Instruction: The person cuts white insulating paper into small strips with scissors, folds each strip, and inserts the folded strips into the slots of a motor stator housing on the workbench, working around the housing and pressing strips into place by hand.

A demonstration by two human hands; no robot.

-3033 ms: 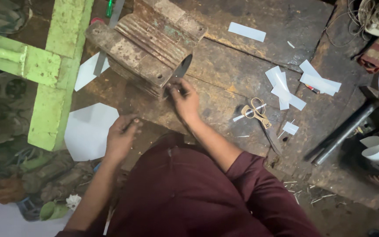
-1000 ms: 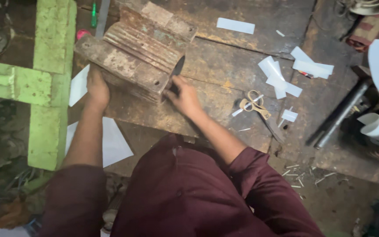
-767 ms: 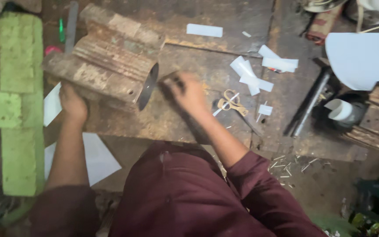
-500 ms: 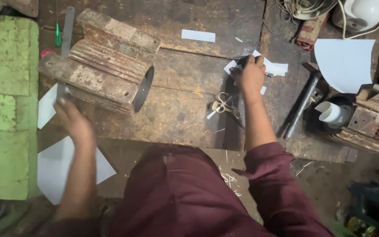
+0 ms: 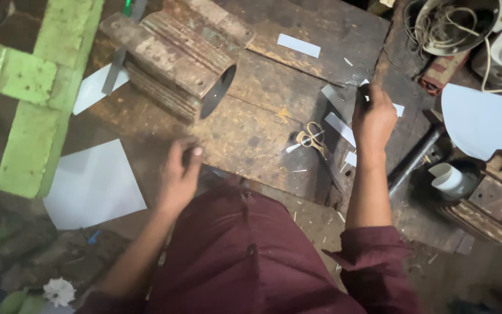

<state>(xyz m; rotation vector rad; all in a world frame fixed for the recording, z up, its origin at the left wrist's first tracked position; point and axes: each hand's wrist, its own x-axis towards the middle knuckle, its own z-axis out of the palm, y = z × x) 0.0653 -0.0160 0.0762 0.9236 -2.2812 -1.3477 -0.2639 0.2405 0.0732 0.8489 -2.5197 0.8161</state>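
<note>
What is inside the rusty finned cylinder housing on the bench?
The housing lies on its side, its round opening facing right. Only a dark hollow bore shows; the depths are in shadow, so anything further inside cannot be seen.

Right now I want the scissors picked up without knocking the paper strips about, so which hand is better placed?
Probably the right hand: it hovers over the paper strips just beside the scissors. The left hand sits farther off, at the bench's near edge.

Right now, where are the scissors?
In the head view the scissors lie on the wooden bench, right of centre, just left of the right hand and beside the paper strips, with the rusty motor housing further left.
</note>
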